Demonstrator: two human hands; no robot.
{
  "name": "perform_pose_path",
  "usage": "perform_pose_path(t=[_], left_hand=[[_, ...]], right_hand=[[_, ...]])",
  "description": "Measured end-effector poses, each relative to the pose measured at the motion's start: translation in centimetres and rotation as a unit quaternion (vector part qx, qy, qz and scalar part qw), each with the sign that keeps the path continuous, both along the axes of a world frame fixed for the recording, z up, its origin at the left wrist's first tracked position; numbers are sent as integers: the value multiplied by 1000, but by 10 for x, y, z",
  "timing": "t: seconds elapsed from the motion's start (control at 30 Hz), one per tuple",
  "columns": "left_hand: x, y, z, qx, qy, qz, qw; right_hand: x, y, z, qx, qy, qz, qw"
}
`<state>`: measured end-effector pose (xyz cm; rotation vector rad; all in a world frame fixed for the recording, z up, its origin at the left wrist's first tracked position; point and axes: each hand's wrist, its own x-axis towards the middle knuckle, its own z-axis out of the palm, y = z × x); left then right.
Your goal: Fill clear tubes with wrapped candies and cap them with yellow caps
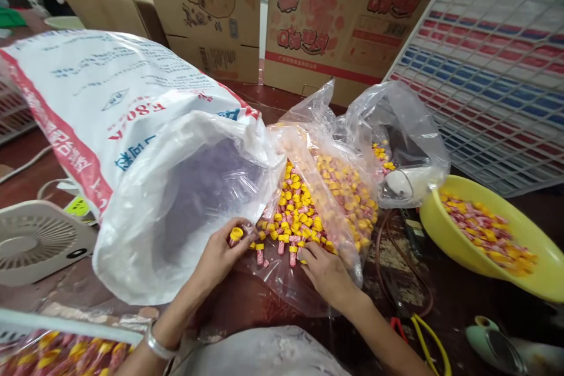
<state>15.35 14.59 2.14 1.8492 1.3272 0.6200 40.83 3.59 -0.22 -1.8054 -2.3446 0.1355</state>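
Observation:
My left hand (222, 252) is closed around a small bottle with a yellow cap (237, 234), beside the mouth of a large white sack (145, 241). Many more small bottles (293, 202), with yellow caps and pink-and-white contents, spill from a clear plastic bag (348, 241) onto the table. At the front edge of this pile my right hand (328, 276) has its fingers bent and pinched on a yellow-capped bottle, mostly hidden by the fingertips. The sack lies on its side, its open mouth facing me and the pile.
A yellow basin (493, 270) of similar pieces stands at right, near a white wire rack (484, 82). Cardboard boxes (317, 29) line the back. A small fan (39, 241) sits at left, above a filled basket (66, 329). Yellow-handled pliers (429, 341) lie at lower right.

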Motion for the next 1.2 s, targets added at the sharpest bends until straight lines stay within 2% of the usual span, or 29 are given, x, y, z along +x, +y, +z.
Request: perform_pose_path(t=[0.07, 0.13, 0.2, 0.27, 0.3, 0.37, 0.47, 0.53, 0.63, 0.7, 0.77, 0.83, 0.9, 0.93, 0.97, 1.03, 1.1, 1.13, 1.17, 1.2], left_hand=[[-8, -20, 3, -21, -58, -5, 998], [-13, -38, 4, -24, -92, 3, 995], [-14, -54, 2, -3, -109, 5, 994], [-14, -66, -2, 43, -116, -14, 992], [-13, -71, -3, 75, -117, -31, 990], [-13, -76, -6, 156, -122, -70, 978], [-14, -78, -9, 247, -132, -113, 953], [-15, -76, -10, 269, -128, -125, 946], [-15, -73, -14, 299, -105, -115, 941], [-13, -71, -19, 322, -95, -104, 936], [-12, -71, -22, 326, -105, -101, 934], [-9, -70, -23, 269, -140, -94, 948], [-6, -69, -18, 121, -198, -37, 972], [-4, -68, -14, 23, -234, -6, 972], [-2, -66, -10, -75, -274, 19, 959], [3, -61, -3, -220, -354, 32, 909], [7, -53, 1, -279, -392, 8, 877], [8, -47, 2, -276, -377, 5, 884], [7, -41, 2, -249, -329, 8, 911], [5, -33, 2, -197, -241, 15, 950]], right_hand=[[-3, 6, -1, 13, 90, -33, 995], [-10, 12, 5, 12, 261, -88, 961], [-24, 19, 15, -18, 454, -132, 881], [-42, 27, 25, -55, 588, -145, 794], [-50, 31, 28, -70, 628, -142, 762], [-65, 37, 32, -91, 673, -129, 723], [-76, 40, 35, -123, 693, -102, 703], [-76, 38, 36, -150, 689, -77, 705], [-75, 30, 37, -228, 685, -13, 692], [-76, 23, 34, -252, 655, -2, 712], [-78, 16, 27, -217, 596, -45, 772], [-80, 12, 18, -151, 532, -92, 828], [-83, 11, 12, -92, 479, -106, 866], [-84, 11, 11, -65, 455, -103, 882], [-85, 13, 11, -44, 429, -94, 897], [-87, 16, 16, -23, 378, -41, 925], [-84, 19, 23, -26, 326, 34, 944], [-80, 20, 26, -30, 301, 59, 951], [-72, 20, 29, -27, 280, 66, 957], [-62, 20, 30, -17, 259, 51, 964]])
